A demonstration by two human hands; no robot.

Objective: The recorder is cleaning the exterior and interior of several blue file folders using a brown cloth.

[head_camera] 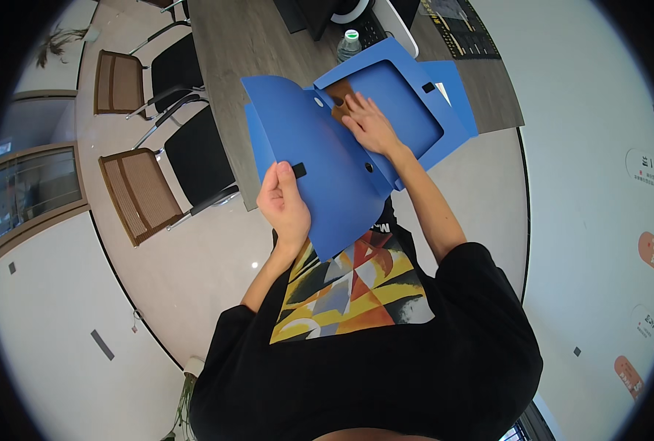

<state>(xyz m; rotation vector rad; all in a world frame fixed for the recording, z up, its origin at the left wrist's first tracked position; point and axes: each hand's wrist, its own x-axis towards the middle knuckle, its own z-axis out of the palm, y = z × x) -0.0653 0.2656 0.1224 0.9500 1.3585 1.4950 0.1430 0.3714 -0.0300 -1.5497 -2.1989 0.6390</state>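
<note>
A blue plastic document box file (354, 160) is spread wide in front of me, partly over the table's end. My left hand (284, 201) pinches the edge of its cover, close to a black fastener patch (299, 170). Inside the framed tray part, my right hand (372, 125) lies palm down, holding a brown cloth (340, 91) against the inner corner by the spine. Much of the cloth is hidden under the fingers. Another blue file (459, 91) shows beneath the tray side, with a white paper edge (443, 92) visible.
A water bottle (349, 47) stands just behind the box on the wooden table (260, 44). Beyond it are a black keyboard (370, 30) and a dark mat (464, 30) with yellow markings. Chairs with mesh backs (139, 193) line the table's left side.
</note>
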